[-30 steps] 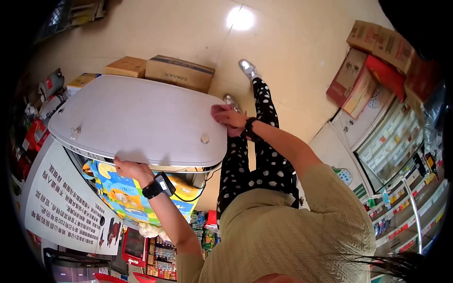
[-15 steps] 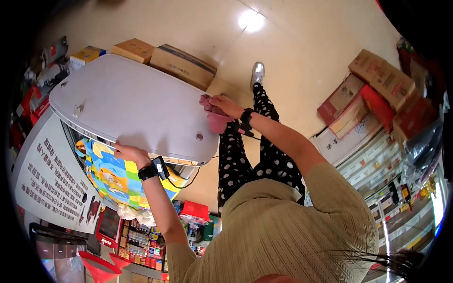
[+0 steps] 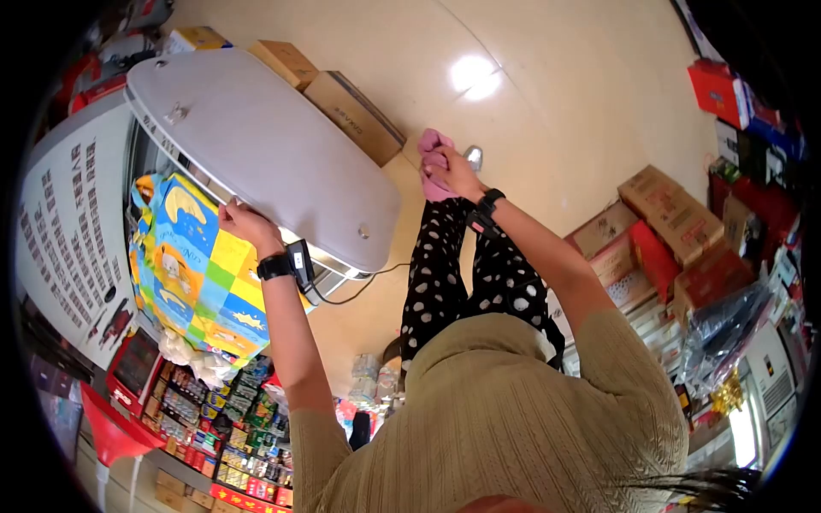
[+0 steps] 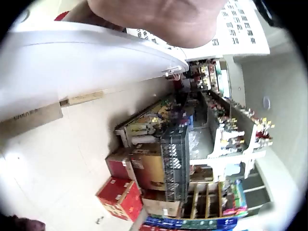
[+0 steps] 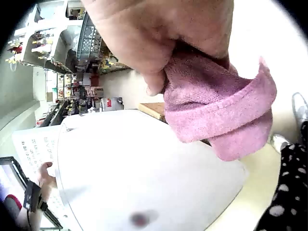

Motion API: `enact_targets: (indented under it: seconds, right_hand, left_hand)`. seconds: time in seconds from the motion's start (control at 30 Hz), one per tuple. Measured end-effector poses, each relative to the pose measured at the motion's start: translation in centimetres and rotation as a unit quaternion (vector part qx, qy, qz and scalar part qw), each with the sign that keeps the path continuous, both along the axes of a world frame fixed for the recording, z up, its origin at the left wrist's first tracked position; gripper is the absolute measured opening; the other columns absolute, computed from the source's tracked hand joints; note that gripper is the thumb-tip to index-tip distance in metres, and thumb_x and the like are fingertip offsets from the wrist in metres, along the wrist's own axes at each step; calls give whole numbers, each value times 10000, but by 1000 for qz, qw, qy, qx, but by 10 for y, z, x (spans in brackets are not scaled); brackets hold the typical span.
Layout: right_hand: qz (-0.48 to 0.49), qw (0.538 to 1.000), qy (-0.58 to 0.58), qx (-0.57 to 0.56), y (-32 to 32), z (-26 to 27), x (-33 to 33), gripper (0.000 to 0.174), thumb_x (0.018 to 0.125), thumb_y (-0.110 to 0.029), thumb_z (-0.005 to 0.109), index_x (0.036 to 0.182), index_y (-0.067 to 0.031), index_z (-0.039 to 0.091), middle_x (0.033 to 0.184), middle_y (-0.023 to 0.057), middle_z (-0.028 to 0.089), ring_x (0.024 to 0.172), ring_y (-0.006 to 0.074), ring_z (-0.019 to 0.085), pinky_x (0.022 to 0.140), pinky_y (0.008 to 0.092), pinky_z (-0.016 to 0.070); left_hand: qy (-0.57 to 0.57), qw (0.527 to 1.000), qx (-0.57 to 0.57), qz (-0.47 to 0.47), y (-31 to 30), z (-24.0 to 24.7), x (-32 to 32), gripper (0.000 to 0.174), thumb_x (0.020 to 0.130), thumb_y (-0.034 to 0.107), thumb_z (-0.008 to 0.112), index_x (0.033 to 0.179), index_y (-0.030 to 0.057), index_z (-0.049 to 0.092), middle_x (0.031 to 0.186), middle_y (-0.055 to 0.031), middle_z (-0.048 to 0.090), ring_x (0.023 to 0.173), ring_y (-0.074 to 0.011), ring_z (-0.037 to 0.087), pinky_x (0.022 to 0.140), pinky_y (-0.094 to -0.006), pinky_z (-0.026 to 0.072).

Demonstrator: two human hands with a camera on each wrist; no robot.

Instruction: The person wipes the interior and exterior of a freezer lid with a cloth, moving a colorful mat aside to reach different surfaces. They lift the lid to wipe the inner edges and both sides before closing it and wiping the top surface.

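Observation:
A large pale panel with rounded corners and small metal fittings (image 3: 265, 145) stands tilted like a raised lid. My left hand (image 3: 251, 227) grips its near edge with curled fingers. A blue and yellow patterned cloth (image 3: 201, 265) lies just below that hand. In my right hand (image 3: 457, 175) is a pink cloth (image 3: 434, 158), bunched up and held off the panel's right end, over my legs. The right wrist view shows the pink cloth (image 5: 221, 106) folded over and hanging from the fingers, with the pale panel (image 5: 144, 163) behind it.
Cardboard boxes (image 3: 355, 115) stand on the floor behind the panel. More stacked cartons (image 3: 671, 214) are at the right. A board with printed text (image 3: 73, 231) leans at the left, near a red funnel-shaped object (image 3: 115, 427). A cable (image 3: 359, 291) runs from my left wrist.
My right hand has lifted the pink cloth off the panel's right end and drawn it away to the right. The left hand keeps its hold on the edge. The head view has turned.

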State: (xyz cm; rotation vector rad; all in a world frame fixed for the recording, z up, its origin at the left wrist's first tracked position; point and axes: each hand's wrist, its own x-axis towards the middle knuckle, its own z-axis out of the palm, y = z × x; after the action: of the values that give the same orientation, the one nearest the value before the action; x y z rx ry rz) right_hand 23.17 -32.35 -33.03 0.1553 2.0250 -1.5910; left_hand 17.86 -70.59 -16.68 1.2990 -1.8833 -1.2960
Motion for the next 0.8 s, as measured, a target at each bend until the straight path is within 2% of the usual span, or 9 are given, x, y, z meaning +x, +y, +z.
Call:
enact_targets:
  seconds: [0.1, 0.2, 0.33, 0.4, 0.53, 0.63, 0.7, 0.73, 0.8]
  right_hand:
    - [3, 1000, 19, -18, 10, -5, -1, 556, 867, -274, 749, 1292, 21, 546, 1185, 221, 655, 1126, 364, 628, 967, 382, 485]
    - [58, 997, 18, 43, 12, -3, 3, 634, 796, -303, 756, 1301, 26, 557, 1218, 258, 642, 1143, 386, 615, 992, 417, 478]
    - [161, 986, -40, 28, -6, 9, 20, 591, 799, -269, 741, 1285, 19, 566, 1205, 270, 628, 1171, 408, 583, 1016, 438, 457]
    - [228, 969, 74, -62, -19, -20, 31, 537, 813, -231, 727, 1266, 10, 568, 1286, 248, 557, 1216, 414, 536, 1039, 428, 434]
    - [298, 948, 83, -76, -41, -3, 22, 526, 818, -275, 743, 1240, -8, 575, 1352, 199, 455, 1175, 374, 534, 1040, 471, 406]
    - [319, 923, 204, 75, -53, -24, 27, 505, 800, -295, 758, 1181, -3, 597, 1305, 191, 485, 1172, 333, 536, 1014, 508, 410]
    - [316, 932, 164, 69, -65, -68, 40, 456, 790, -303, 758, 1096, 3, 614, 1325, 183, 485, 1142, 314, 558, 954, 527, 432]
    - [160, 979, 83, -97, -79, -127, 67, 401, 792, -288, 744, 1039, 4, 622, 1272, 172, 529, 1099, 312, 571, 917, 512, 441]
    - [250, 966, 65, 19, -78, -108, 41, 271, 792, -187, 720, 943, 21, 636, 1070, 154, 641, 1003, 323, 593, 828, 458, 460]
  left_hand:
    - [65, 997, 32, 10, 13, 5, 35, 257, 964, 219, 447, 732, 131, 378, 763, 32, 399, 735, -103, 412, 669, -279, 346]
    - [44, 992, 61, 99, 40, -15, 109, 351, 990, 322, 489, 1250, 87, 511, 1172, -18, 585, 1098, -159, 518, 938, -341, 352]
    - [18, 974, 103, 201, 81, -31, 156, 397, 988, 351, 472, 1250, 54, 503, 1205, -66, 585, 1154, -234, 529, 1033, -403, 358]
    - [125, 957, 212, 153, 88, -61, 165, 405, 998, 347, 451, 1251, 33, 493, 1190, -92, 588, 1129, -246, 544, 1004, -406, 396]
    - [-74, 981, -46, 173, 117, -55, 142, 415, 1025, 349, 377, 1161, -6, 543, 1029, -83, 556, 924, -201, 514, 843, -336, 442]
    - [-137, 980, -27, 143, 112, -42, 144, 408, 1021, 355, 390, 1083, 7, 593, 920, -47, 544, 839, -174, 490, 776, -314, 420]
    - [-106, 979, -32, 173, 114, -45, 137, 366, 1006, 341, 420, 970, 30, 609, 830, -8, 497, 772, -149, 451, 724, -297, 391]
    - [-46, 982, -31, 179, 119, -42, 131, 343, 998, 337, 436, 954, 38, 598, 833, -4, 495, 773, -145, 449, 721, -295, 390]
    - [15, 979, -20, 204, 97, -65, 162, 283, 983, 313, 461, 931, 53, 558, 863, 1, 484, 799, -137, 448, 733, -286, 390]
